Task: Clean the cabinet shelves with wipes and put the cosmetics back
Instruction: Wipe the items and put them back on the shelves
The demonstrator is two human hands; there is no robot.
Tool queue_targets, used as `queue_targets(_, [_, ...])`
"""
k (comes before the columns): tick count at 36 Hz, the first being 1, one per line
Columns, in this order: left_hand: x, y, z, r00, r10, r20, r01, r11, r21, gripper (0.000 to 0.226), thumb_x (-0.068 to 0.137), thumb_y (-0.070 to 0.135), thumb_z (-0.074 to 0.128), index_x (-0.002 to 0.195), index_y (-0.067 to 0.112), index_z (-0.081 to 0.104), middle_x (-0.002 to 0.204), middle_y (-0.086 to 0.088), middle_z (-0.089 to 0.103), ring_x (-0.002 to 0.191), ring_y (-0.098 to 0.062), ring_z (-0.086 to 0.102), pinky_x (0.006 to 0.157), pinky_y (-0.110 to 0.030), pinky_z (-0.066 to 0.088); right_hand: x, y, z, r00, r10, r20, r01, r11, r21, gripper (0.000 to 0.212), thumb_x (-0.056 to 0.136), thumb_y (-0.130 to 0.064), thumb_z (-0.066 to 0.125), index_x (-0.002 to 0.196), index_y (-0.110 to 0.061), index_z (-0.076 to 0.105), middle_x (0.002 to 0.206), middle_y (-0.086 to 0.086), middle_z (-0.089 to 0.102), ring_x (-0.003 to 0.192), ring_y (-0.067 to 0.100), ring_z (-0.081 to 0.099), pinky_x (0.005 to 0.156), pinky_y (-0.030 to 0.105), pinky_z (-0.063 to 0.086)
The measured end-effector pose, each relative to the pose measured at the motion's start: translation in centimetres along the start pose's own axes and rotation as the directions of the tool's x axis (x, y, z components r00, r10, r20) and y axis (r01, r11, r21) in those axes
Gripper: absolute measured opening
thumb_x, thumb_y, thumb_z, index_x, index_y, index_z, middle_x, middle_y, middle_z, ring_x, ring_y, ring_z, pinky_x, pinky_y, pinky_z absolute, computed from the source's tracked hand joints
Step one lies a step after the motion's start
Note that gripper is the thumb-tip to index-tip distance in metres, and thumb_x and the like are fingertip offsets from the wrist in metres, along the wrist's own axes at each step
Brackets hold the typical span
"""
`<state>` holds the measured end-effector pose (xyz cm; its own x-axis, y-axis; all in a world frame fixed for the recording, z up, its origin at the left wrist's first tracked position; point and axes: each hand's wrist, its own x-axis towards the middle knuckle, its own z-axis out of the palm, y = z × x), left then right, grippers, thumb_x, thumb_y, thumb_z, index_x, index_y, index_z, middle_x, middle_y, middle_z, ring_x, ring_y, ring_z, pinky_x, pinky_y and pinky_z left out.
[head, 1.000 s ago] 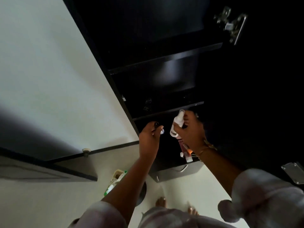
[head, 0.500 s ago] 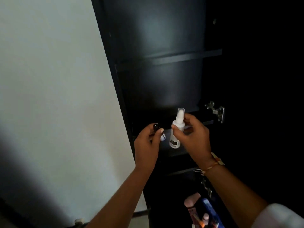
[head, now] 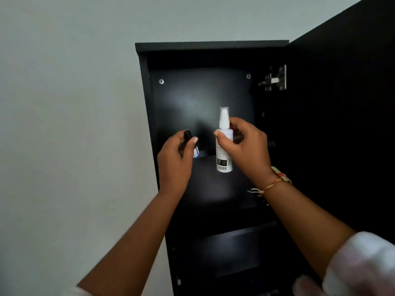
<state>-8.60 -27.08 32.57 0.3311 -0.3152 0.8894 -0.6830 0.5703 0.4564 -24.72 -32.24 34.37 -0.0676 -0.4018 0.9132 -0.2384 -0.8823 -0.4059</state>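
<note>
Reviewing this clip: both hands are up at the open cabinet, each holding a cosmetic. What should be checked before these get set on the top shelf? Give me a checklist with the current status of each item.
1. Cabinet door open and out of the way: ok, it stands swung to the right.
2. Right hand secure on white spray bottle: ok, fingers curl round it, and the bottle is upright with its cap on.
3. Left hand secure on black-capped bottle: ok, though the hand hides most of it.
4. Top shelf free for landing: ok, nothing shows on its visible part.
5. Shelf wiped and dry: cannot tell, too dark.
</note>
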Motion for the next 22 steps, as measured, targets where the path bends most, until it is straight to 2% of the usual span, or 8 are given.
queue_targets(6, [5.7, 0.1, 1.0, 0.998, -0.001, 0.063, -0.004, 0.996, 0.087, 0.012, 0.091, 0.026, 0.064, 0.098, 0.017, 0.067, 0.083, 0.013, 0.062, 0.071, 0.009, 0.058, 0.066, -0.002, 0.041, 5.2, 1.0, 1.5, 1.000, -0.004, 0.016, 0.005, 0.998, -0.061, 0.036, 0.080, -0.049, 0.068, 0.107, -0.025, 0.066, 0.098, -0.007, 0.070, 0.089, 0.009, 0.065, 0.079, 0.038, 0.056])
queue_targets(10, [8.0, -1.1, 1.8, 0.987, -0.103, 0.124, 0.079, 0.979, 0.187, 0.022, 0.090, 0.027, 0.065, 0.098, 0.006, 0.067, 0.087, 0.002, 0.067, 0.073, -0.005, 0.056, 0.068, -0.019, 0.041, 7.3, 2.1, 2.7, 0.996, 0.056, 0.075, -0.049, 0.995, -0.088, 0.033, 0.080, -0.046, 0.071, 0.103, -0.022, 0.067, 0.095, -0.005, 0.072, 0.084, 0.011, 0.067, 0.079, 0.038, 0.056])
queue_targets(13, [8.9, -2.0, 2.2, 0.973, -0.182, 0.142, 0.145, 0.961, 0.236, 0.025, 0.090, 0.026, 0.066, 0.097, 0.001, 0.067, 0.090, -0.010, 0.071, 0.074, -0.011, 0.055, 0.070, -0.023, 0.042, 8.3, 2.9, 3.3, 0.990, 0.084, 0.113, -0.071, 0.991, -0.113, 0.034, 0.080, -0.042, 0.074, 0.104, -0.019, 0.067, 0.096, 0.000, 0.072, 0.085, 0.015, 0.068, 0.081, 0.037, 0.055])
queue_targets(17, [9.5, -2.9, 2.6, 0.956, -0.238, 0.172, 0.184, 0.942, 0.281, 0.026, 0.089, 0.026, 0.068, 0.095, 0.000, 0.067, 0.090, -0.013, 0.071, 0.079, -0.021, 0.064, 0.074, -0.031, 0.048, 9.6, 3.4, 4.2, 0.983, 0.113, 0.145, -0.093, 0.986, -0.140, 0.035, 0.080, -0.039, 0.075, 0.105, -0.016, 0.067, 0.097, 0.003, 0.072, 0.088, 0.018, 0.067, 0.081, 0.030, 0.052])
queue_targets(22, [9.8, -4.0, 3.0, 0.940, -0.287, 0.184, 0.213, 0.916, 0.340, 0.025, 0.087, 0.027, 0.069, 0.078, 0.004, 0.066, 0.079, -0.010, 0.069, 0.076, -0.024, 0.065, 0.070, -0.032, 0.051, 10.5, 4.2, 5.4, 0.969, 0.173, 0.178, -0.144, 0.976, -0.162, 0.039, 0.079, -0.042, 0.075, 0.106, -0.015, 0.067, 0.099, 0.003, 0.072, 0.091, 0.018, 0.066, 0.076, 0.022, 0.046])
